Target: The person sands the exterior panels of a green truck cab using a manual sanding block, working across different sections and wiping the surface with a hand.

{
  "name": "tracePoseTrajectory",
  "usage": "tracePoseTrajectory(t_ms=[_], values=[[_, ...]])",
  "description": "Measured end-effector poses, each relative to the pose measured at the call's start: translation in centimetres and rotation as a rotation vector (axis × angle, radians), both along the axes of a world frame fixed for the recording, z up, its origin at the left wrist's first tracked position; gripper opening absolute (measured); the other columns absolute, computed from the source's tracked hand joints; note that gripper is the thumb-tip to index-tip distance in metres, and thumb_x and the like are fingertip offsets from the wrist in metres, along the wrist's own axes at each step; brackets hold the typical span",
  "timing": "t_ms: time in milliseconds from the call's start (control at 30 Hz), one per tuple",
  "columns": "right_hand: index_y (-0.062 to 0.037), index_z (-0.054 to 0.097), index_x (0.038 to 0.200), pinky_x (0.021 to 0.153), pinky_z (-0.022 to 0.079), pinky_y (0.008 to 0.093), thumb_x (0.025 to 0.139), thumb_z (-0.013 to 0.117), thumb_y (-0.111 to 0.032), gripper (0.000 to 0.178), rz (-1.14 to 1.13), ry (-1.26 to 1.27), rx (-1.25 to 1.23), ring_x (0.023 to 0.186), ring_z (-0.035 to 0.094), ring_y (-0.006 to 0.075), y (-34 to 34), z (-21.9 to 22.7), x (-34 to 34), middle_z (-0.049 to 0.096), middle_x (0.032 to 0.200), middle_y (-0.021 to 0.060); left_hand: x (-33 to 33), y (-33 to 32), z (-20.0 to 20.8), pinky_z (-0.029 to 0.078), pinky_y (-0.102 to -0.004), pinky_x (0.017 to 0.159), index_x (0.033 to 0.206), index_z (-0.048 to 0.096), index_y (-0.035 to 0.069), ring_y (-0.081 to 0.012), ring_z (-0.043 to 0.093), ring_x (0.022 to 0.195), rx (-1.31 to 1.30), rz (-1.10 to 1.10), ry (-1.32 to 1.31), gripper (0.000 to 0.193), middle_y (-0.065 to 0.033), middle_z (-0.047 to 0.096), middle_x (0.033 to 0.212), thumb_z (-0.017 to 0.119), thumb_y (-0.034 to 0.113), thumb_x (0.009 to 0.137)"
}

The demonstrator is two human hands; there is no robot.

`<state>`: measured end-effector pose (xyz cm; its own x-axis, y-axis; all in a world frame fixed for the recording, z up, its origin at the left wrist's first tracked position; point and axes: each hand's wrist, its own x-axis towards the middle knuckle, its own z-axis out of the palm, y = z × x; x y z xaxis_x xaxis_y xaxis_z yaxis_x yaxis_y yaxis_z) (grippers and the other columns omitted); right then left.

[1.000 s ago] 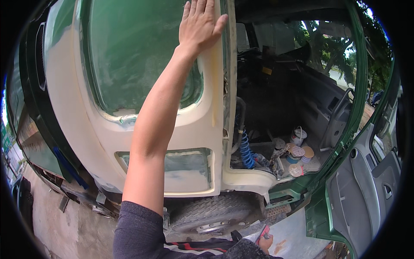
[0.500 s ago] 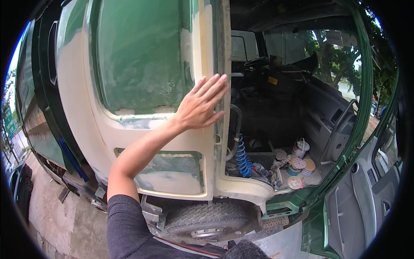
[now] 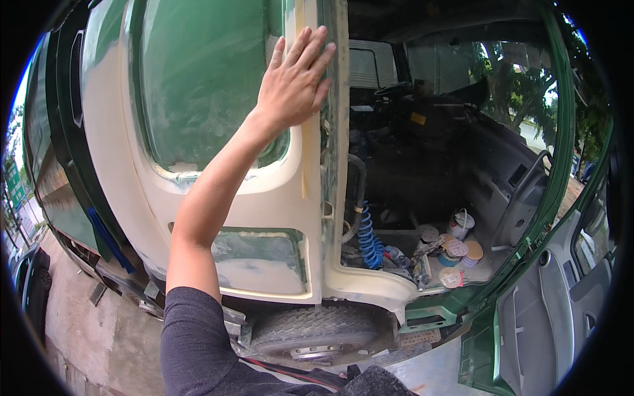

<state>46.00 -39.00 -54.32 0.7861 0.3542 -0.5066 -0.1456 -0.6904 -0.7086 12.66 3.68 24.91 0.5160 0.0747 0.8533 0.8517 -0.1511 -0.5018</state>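
My left hand [image 3: 294,82] is stretched out with its back to me and its fingers spread upward. It lies flat against the pale, filler-coated door pillar [image 3: 307,148] of a truck cab, over a strip of yellowish tape [image 3: 304,177]. Nothing is held in it. To its left is the green recessed panel [image 3: 198,86] of the cab side, framed by cream filler. The dark open doorway is on its right. My right hand does not show.
Sanding discs [image 3: 456,248], a small white bucket [image 3: 461,223] and a blue coiled hose [image 3: 368,237] are on the cab floor. Below is a tyre [image 3: 317,330]. The open door [image 3: 541,323] stands at the right. A dark car [image 3: 33,280] is far left.
My left hand has slid up the pillar and slightly left, its fingers now pointing more upward and spread wider. The forearm is raised more steeply.
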Motion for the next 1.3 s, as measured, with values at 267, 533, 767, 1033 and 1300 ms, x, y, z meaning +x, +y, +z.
tracePoseTrajectory(t_ms=[267,533,767,1033,1300], values=[[0.0019,0.061,0.119,0.081,0.059,0.0399,0.071,0.072,-0.001,0.049,0.124,-0.119,0.335,0.088,0.071,0.0266,3.9,2.4,-1.0,0.070,0.100,0.0143,-5.5,-8.2,-23.0,0.036,-0.0493,0.122,0.128,0.068,0.010,-0.0306,0.049,0.145,-0.857,-0.509,0.602,0.043,-0.0121,0.056,0.153,0.072,0.032,0.091],[0.0023,0.046,0.147,0.077,0.055,0.0255,0.091,0.061,-0.004,0.059,0.642,0.097,1.255,0.099,0.065,0.0148,23.5,38.3,-5.2,0.063,0.128,0.0144,-6.1,-6.4,-15.3,0.055,-0.0440,0.092,0.119,0.071,0.005,-0.0360,0.069,0.108,-0.316,-0.639,-0.160,0.042,-0.0175,0.070,0.121,0.077,0.004,0.078],[0.0041,0.044,0.150,0.108,0.046,0.0353,0.105,0.060,-0.020,0.054,0.856,-0.344,1.891,0.122,0.059,0.0199,32.6,59.7,-14.0,0.059,0.137,0.0147,-9.3,-3.1,-16.6,0.047,-0.0377,0.072,0.108,0.072,0.008,-0.0271,0.060,0.080,0.000,-0.500,-0.288,0.031,-0.0084,0.063,0.092,0.074,0.004,0.077],[0.0059,0.052,0.144,0.104,0.050,0.0342,0.102,0.070,-0.023,0.054,0.760,-0.465,2.013,0.115,0.065,0.0207,38.8,66.7,-17.9,0.066,0.128,0.0152,-13.0,-3.5,-18.7,0.049,-0.0396,0.075,0.097,0.070,0.004,-0.0291,0.060,0.081,-0.059,-0.431,-0.415,0.018,-0.0103,0.064,0.092,0.069,0.000,0.080],[0.0054,0.053,0.145,0.105,0.050,0.0340,0.103,0.067,-0.021,0.052,0.780,-0.546,1.932,0.114,0.065,0.0198,38.3,69.1,-19.0,0.068,0.127,0.0140,-14.6,-3.1,-19.3,0.050,-0.0389,0.075,0.092,0.070,0.006,-0.0271,0.061,0.083,-0.019,-0.509,-0.467,0.017,-0.0070,0.065,0.093,0.070,0.000,0.076]])
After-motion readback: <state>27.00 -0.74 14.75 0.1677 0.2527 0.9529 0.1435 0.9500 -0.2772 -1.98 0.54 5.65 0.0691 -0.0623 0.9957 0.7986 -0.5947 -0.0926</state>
